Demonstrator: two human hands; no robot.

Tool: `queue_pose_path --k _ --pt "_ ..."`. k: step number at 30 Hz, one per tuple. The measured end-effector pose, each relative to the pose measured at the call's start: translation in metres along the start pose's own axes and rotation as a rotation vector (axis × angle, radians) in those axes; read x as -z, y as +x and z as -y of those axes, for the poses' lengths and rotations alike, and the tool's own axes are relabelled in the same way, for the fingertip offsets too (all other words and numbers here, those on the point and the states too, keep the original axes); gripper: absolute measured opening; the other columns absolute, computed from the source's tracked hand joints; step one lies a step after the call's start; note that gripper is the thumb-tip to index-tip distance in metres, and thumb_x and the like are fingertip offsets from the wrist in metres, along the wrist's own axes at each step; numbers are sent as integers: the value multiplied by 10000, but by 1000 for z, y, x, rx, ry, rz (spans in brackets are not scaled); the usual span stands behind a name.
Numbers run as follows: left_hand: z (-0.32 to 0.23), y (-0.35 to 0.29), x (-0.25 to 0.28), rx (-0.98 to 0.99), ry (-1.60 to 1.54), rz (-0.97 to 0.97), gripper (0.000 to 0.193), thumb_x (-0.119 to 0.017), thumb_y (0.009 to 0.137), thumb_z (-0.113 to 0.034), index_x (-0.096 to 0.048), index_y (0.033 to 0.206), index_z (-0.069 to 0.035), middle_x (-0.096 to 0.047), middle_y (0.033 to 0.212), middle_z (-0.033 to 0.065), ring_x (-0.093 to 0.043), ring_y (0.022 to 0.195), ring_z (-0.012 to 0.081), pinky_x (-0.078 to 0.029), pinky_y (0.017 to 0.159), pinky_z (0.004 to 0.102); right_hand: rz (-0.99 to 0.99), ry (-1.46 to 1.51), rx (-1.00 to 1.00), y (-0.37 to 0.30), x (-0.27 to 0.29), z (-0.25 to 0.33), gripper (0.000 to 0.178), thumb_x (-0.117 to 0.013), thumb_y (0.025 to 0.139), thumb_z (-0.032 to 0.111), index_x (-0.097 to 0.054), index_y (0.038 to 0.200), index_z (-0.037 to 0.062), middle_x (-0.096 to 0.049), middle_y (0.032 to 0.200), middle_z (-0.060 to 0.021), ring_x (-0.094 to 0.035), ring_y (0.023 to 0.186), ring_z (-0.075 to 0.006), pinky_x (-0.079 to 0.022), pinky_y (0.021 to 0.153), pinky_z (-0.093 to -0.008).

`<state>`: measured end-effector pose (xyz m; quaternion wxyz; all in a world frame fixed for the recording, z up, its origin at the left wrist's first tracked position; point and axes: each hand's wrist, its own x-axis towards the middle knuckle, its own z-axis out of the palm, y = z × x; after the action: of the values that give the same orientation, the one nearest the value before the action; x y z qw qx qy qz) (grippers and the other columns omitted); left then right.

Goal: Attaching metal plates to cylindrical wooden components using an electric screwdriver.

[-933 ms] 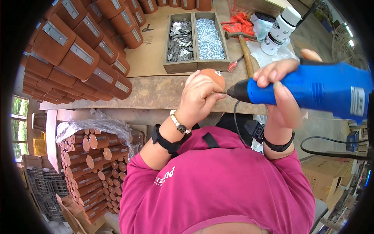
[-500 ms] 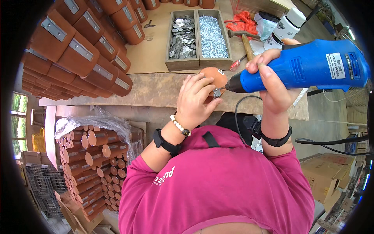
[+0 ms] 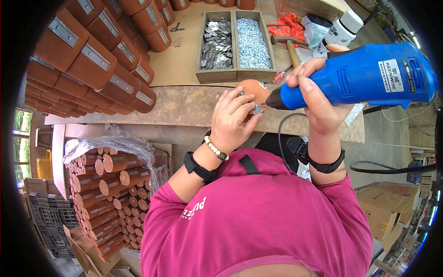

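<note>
My left hand grips a reddish-brown cylinder by its upper side, above the near edge of the bench. Small grey metal pieces stick out between its thumb and fingers, and another small bit shows by the fingertips. In my right hand is a blue electric screwdriver, lying nearly level with its black nose pointing left. That nose is right beside the cylinder and the metal pieces; whether its bit touches them I cannot tell.
A two-part wooden box holds flat grey metal plates and shiny screws. Brown cylinders with metal strips are stacked at left; more lie in a plastic-wrapped pile. A hammer, red bag and white bottle are behind. A black cable hangs at right.
The screwdriver has shifted slightly left and tilted a little, and its bit no longer shows. The metal pieces in my left fingers have turned and fanned out.
</note>
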<state>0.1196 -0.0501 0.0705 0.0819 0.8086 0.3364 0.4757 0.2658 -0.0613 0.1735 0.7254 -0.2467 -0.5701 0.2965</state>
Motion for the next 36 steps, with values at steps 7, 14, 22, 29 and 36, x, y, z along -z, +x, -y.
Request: queue_pose_path --k 7,14,22,29,36 --pt "1 0 -1 -13 -26 -15 258 -700 549 -61 -583 775 -21 -587 880 97 -522 947 307 -426 790 375 35 -67 20 2 0 -4 468 -567 642 -87 -353 1056 -47 -542 699 -93 -534 602 -119 -434 527 -226" --pt "0 -1 -1 -3 -61 -34 253 -698 551 -41 -579 773 -14 -586 873 103 -523 938 315 -435 793 368 -1 -53 22 3 -11 -4 436 -572 625 -91 -385 1017 -53 -539 688 -73 -528 611 -104 -428 535 -212" --pt "2 -3 -3 9 -92 -41 232 -692 568 -30 -573 768 -15 -586 869 104 -523 928 320 -431 800 377 121 -165 9 6 -14 -5 456 -544 650 -85 -342 1055 -31 -529 697 -82 -534 610 -137 -450 574 -269" --pt "1 -3 -4 6 -99 -41 230 -696 565 -29 -578 761 -13 -584 863 107 -520 931 321 -433 793 377 48 -113 0 9 -13 -8 430 -567 617 -77 -389 1007 -57 -548 666 -57 -526 585 -94 -435 534 -216" --pt "3 -4 -5 3 -96 -55 232 -699 562 -34 -581 760 -17 -586 861 103 -521 934 319 -434 788 374 35 -110 -55 11 -9 -11 418 -584 613 -59 -410 993 -38 -558 666 -48 -533 598 -88 -435 546 -212"
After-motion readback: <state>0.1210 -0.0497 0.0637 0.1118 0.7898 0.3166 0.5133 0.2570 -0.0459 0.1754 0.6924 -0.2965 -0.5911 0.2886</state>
